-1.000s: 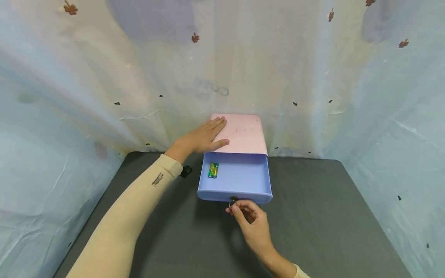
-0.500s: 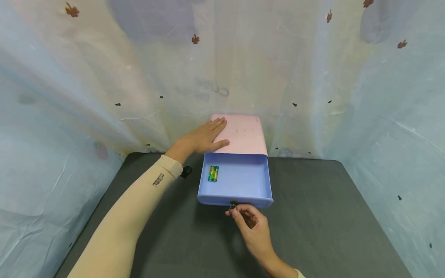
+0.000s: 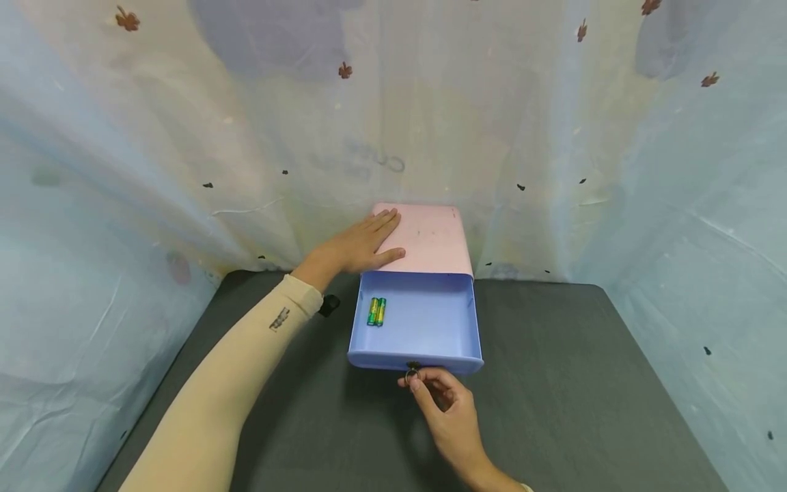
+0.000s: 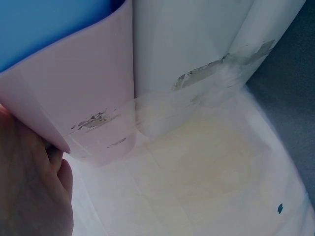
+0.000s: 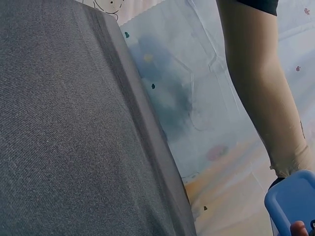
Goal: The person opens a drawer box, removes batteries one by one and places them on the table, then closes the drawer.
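I found the right hand (image 3: 451, 420) pinching the ring pull (image 3: 412, 375). Just ahead of it, the blue drawer (image 3: 430, 328), holding two batteries (image 3: 377, 311), had slid slightly further out; I judged it was being opened. Beyond, the left hand (image 3: 359, 244) pressed, fingers extended, on the pink casing (image 3: 430, 236). Grey bench (image 3: 565, 355) beneath; patterned sheeting (image 3: 430, 102) behind.
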`<action>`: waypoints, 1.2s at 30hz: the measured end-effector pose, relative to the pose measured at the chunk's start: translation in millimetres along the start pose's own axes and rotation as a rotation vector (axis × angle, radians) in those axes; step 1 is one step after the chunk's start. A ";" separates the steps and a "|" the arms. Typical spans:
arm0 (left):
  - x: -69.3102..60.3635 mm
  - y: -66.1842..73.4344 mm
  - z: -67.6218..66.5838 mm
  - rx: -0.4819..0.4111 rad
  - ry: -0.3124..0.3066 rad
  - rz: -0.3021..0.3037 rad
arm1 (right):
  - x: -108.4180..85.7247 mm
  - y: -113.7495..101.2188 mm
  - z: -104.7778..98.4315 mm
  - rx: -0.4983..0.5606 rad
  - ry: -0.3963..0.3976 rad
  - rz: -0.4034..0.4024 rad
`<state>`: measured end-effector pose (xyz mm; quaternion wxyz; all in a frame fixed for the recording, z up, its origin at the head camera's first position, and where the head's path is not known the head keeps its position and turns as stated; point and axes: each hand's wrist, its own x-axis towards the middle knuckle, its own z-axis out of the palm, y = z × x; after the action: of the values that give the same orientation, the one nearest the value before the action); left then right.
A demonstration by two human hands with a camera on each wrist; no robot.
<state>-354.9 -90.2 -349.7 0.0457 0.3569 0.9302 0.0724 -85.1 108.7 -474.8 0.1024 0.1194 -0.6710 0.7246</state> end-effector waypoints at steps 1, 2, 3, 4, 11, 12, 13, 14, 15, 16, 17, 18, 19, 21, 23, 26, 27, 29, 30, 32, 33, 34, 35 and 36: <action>0.1 -0.1 -0.1 0.000 0.001 0.000 | 0.2 0.0 0.2 0.000 0.002 0.000; 0.3 0.1 -0.3 0.002 0.001 -0.001 | 0.4 0.2 0.4 0.000 0.004 -0.003; 0.3 0.2 -0.4 0.004 0.000 -0.002 | 0.5 0.4 0.5 0.000 0.005 -0.006; -0.1 0.8 -0.6 0.005 0.001 -0.003 | 0.4 0.8 0.4 -0.001 0.007 -0.008; 0.0 0.3 0.7 0.010 -0.001 -0.008 | -1.3 3.2 -0.2 0.013 0.010 -0.016; 0.4 0.2 0.8 0.008 -0.002 -0.008 | -1.1 3.3 -0.2 0.017 0.014 -0.016; 0.7 0.2 0.9 0.007 -0.003 -0.008 | -1.1 3.4 -0.3 0.019 0.017 -0.016; 0.6 0.6 0.4 0.006 -0.001 -0.006 | -1.1 3.5 -0.4 0.020 0.020 -0.017; 0.5 0.8 0.0 0.004 0.001 -0.003 | -1.1 3.5 -0.6 0.020 0.022 -0.017; 0.9 0.8 -0.1 0.004 0.001 -0.003 | -1.1 3.5 -0.9 0.020 0.025 -0.017; 1.1 0.9 -0.1 0.007 -0.002 -0.002 | -1.1 3.5 -1.2 0.020 0.025 -0.019; 0.9 1.1 -0.3 0.008 -0.002 -0.001 | -1.3 3.5 -1.5 0.017 0.027 -0.021; 0.7 1.2 -0.4 0.011 -0.002 0.000 | -1.7 3.5 -1.7 0.013 0.026 -0.023; 0.7 1.3 -0.1 0.015 -0.001 0.000 | -2.4 3.3 -2.1 0.007 0.028 -0.027; 0.7 1.4 0.3 0.018 -0.002 -0.002 | -2.7 2.9 -2.5 0.005 0.031 -0.034; 0.9 1.5 0.9 0.025 0.002 -0.006 | -3.1 2.2 -3.1 0.006 0.031 -0.042; 0.8 1.6 1.0 0.027 0.002 -0.008 | -3.2 2.1 -3.2 0.008 0.030 -0.043; 0.8 1.9 1.0 0.028 0.004 -0.010 | -3.5 2.2 -3.3 0.010 0.030 -0.041; 0.8 2.2 0.8 0.028 0.005 -0.010 | -3.7 2.3 -3.4 0.011 0.030 -0.038; 0.8 2.9 0.0 0.025 0.007 -0.007 | -4.1 2.8 -3.3 0.011 0.033 -0.030; 0.7 3.2 -0.4 0.022 0.006 -0.007 | -4.3 3.1 -3.2 0.010 0.034 -0.025; 0.5 3.6 -0.9 0.020 0.006 -0.006 | -4.4 3.5 -3.1 0.011 0.035 -0.021; 0.4 3.7 -1.3 0.020 0.007 -0.005 | -4.5 4.0 -2.9 0.011 0.034 -0.020; 0.4 3.8 -1.4 0.020 0.007 -0.006 | -4.6 4.6 -2.8 0.012 0.034 -0.018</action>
<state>-352.9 -87.3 -347.7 0.0393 0.3542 0.9321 0.0642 -82.2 111.2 -480.8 0.1193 0.1136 -0.6638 0.7295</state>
